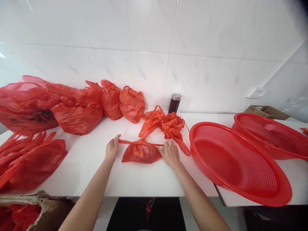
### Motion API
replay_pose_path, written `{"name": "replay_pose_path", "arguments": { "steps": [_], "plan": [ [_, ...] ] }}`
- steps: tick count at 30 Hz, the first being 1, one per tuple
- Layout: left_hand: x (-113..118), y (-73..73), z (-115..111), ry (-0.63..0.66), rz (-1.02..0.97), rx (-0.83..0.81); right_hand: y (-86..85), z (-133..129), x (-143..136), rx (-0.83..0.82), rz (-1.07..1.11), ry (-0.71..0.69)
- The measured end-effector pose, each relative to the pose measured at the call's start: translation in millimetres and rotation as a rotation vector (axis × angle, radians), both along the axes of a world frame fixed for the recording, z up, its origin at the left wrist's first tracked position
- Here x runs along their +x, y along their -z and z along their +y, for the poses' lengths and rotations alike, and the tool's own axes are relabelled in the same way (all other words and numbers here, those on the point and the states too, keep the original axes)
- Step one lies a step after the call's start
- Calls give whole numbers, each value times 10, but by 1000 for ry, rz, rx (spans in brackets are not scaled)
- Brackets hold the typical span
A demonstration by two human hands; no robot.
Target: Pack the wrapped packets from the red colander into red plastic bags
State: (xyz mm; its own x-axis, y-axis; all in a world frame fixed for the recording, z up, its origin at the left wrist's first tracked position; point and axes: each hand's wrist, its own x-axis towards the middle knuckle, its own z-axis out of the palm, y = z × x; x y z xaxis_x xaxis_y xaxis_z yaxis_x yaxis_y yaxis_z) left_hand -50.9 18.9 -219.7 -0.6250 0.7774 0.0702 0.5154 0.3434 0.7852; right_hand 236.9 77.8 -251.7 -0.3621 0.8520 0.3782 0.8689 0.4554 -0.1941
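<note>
A small filled red plastic bag (141, 153) lies on the white table (84, 173) right in front of me. Its top is drawn together, and two twisted handles stretch out to either side. My left hand (112, 148) is closed round the left handle, thumb pointing up. My right hand (171, 154) grips the other handle, with its fingers curled over the end. What the bag holds shows only as a pale, orange-tinted lump through the plastic. Just behind it lie crumpled red bags (173, 125).
Several filled red bags (132, 104) line the tiled wall, with more bags (31, 160) at the left. A dark tumbler (174, 103) stands behind. Two red plastic baskets (216, 157) and a cardboard tray (267, 112) are on the right. A cardboard box (53, 211) is at the lower left.
</note>
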Motion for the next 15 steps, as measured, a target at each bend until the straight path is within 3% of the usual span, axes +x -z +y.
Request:
{"name": "replay_pose_path", "arguments": {
  "steps": [5,9,12,15],
  "plan": [
    [-29,-218,-283,81,-160,40,33,28,29,11,83,5],
    [-72,-543,-497,118,-39,71,31,41,59,1,190,-59],
    [166,-660,-472,136,134,177,32,21,75,-29,288,-112],
    [596,-576,-270,408,226,146,32,-9,91,-69,387,-136]
  ]
}}
